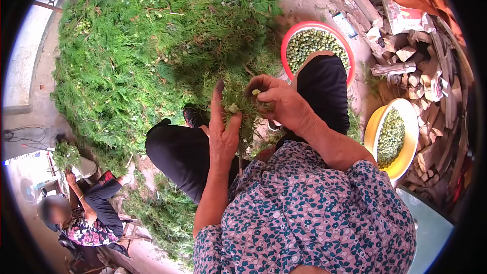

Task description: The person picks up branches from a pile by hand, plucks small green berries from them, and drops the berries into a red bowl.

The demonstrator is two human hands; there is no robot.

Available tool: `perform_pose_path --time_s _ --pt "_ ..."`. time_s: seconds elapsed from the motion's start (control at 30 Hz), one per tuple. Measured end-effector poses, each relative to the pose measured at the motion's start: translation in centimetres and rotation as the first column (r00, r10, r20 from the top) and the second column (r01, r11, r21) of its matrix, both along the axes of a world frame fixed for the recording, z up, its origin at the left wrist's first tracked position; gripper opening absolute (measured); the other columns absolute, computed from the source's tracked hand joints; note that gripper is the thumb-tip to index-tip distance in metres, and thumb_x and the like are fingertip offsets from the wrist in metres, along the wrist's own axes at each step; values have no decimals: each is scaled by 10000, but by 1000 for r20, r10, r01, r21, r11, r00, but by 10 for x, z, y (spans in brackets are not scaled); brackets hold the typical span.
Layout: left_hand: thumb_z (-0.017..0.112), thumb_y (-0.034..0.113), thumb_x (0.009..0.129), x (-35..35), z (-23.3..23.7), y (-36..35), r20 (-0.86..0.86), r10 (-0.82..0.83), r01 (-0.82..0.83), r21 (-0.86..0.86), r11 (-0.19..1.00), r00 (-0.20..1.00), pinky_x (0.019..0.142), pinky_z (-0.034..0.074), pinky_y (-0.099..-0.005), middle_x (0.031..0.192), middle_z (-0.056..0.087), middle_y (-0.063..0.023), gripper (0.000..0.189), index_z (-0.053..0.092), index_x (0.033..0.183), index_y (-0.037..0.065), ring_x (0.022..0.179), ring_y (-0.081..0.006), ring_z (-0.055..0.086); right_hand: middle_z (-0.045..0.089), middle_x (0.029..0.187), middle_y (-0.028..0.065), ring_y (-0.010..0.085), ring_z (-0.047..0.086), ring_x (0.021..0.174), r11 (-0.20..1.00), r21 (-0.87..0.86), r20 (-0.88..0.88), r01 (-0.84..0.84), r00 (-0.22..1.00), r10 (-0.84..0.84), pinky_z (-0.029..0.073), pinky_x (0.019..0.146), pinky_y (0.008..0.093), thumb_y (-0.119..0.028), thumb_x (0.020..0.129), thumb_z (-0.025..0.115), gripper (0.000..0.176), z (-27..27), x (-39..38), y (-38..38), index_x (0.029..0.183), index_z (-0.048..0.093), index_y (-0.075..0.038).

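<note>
My left hand (223,131) grips a green conifer sprig (244,117) in front of my knees, its fingers pointing away from me. A pale green cone (233,107) shows on the sprig between the left thumb and fingers. To the right of it, my right hand (290,105) is closed in a pinch, with a small yellow-green cone (256,92) at its thumb and fingertips. The right hand is right beside the sprig's foliage. Part of the sprig's stem hangs down toward my lap.
A large heap of conifer branches (116,66) spreads ahead and left. At the right stand a red-rimmed basin (284,50) and a yellow basin (372,132), both holding many small green cones. Split firewood (406,68) lies beyond them. Another person (94,218) sits at lower left holding a sprig.
</note>
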State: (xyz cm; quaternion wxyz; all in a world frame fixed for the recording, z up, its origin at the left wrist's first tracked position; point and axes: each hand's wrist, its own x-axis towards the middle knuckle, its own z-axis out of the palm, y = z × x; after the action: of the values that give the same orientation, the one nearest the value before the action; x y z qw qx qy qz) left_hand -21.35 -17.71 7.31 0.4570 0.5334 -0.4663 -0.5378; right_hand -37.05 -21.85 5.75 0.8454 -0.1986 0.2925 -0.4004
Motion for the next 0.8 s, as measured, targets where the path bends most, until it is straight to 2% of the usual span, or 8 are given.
perform_pose_path --time_s 0.1,0.17,0.23,0.33,0.4,0.43,0.5,0.8 --pt "421 -13 813 -4 -6 1 210 -32 48 -73 996 977 942 336 -280 1289 399 -132 633 152 1383 49 1130 -197 428 534 809 6 89 494 625 998 -63 25 23 999 -22 375 486 230 -117 734 632 215 9 -5 1 917 555 -35" --pt "462 11 824 -8 -3 1 253 -34 71 -139 988 967 929 348 -280 1358 310 -112 655 135 1389 68 1077 -170 447 541 775 11 95 515 672 829 -535 -543 -166 818 -187 398 539 232 -122 720 663 182 18 1 5 854 580 -31" --pt "459 10 835 -5 -5 2 384 -26 119 -219 968 923 928 352 -274 1390 261 -120 669 99 1395 75 1108 -175 433 540 732 8 87 516 684 783 -607 -511 -136 821 -254 407 589 226 -128 709 689 176 7 8 6 816 593 -26" --pt "451 -9 831 -6 0 5 164 -84 84 3 996 983 917 362 -263 1398 247 -114 675 92 1396 77 1106 -175 441 525 699 12 62 489 616 660 -733 -499 -164 788 -359 384 517 222 -130 743 668 160 -2 12 6 827 593 -17" --pt "447 -31 819 -8 0 6 62 -30 34 -69 997 998 889 377 -249 1328 349 -118 696 88 1401 95 1037 -164 477 516 689 8 53 458 541 929 -309 -445 -206 894 50 332 424 210 -128 792 624 132 1 8 7 847 585 -15" --pt "447 -31 819 -8 -1 6 62 -29 34 -68 997 998 889 377 -249 1328 349 -118 696 88 1401 95 1037 -164 477 516 689 8 53 458 541 929 -308 -446 -207 894 51 332 424 210 -128 792 624 132 -2 7 7 847 585 -15" --pt "420 -72 799 -7 -6 7 -16 -53 52 -88 995 998 783 410 -223 1020 563 -105 747 16 1402 106 852 -119 521 512 698 -5 42 411 492 991 16 -4 -133 991 134 272 370 182 -129 839 573 108 -11 6 8 871 557 -27" --pt "454 -78 772 -1 2 6 -151 -114 114 -13 993 982 807 397 -220 1150 509 -93 763 69 1404 107 899 -110 500 524 730 -45 20 396 483 983 110 124 -146 984 132 297 390 146 -160 880 518 106 -17 4 13 926 532 -66"
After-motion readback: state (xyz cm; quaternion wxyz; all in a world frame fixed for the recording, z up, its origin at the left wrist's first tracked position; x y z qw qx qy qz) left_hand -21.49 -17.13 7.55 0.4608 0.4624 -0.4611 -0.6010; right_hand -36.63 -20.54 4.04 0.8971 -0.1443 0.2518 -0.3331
